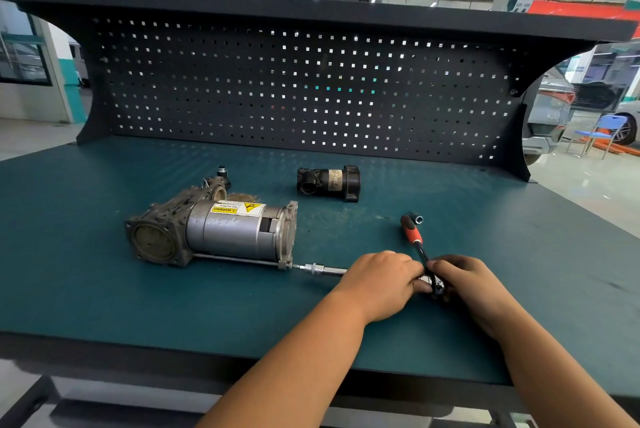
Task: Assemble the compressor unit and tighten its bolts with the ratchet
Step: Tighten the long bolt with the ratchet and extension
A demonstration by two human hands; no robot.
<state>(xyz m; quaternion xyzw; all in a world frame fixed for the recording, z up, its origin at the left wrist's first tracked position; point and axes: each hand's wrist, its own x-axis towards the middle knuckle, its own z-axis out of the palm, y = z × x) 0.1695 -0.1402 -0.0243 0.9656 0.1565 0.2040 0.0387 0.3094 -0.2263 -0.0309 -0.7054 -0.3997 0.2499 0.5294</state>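
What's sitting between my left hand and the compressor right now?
In the head view, a chrome extension bar spans that gap, from the left hand to a bolt on the end flange of the compressor. Nothing else lies there.

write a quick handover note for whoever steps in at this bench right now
Hands: left hand grips the extension bar; right hand pinches the ratchet at its head, red handle pointing away.
Things: compressor unit lies on its side on the bench; the extension's tip is on the long bolt at the near flange corner.
Done: motor body and end casting sit together. How tight the bolt is cannot be told.
Left: tighten this bolt, probably the others too; the black housing part lies apart behind, and a loose socket by the handle's end.
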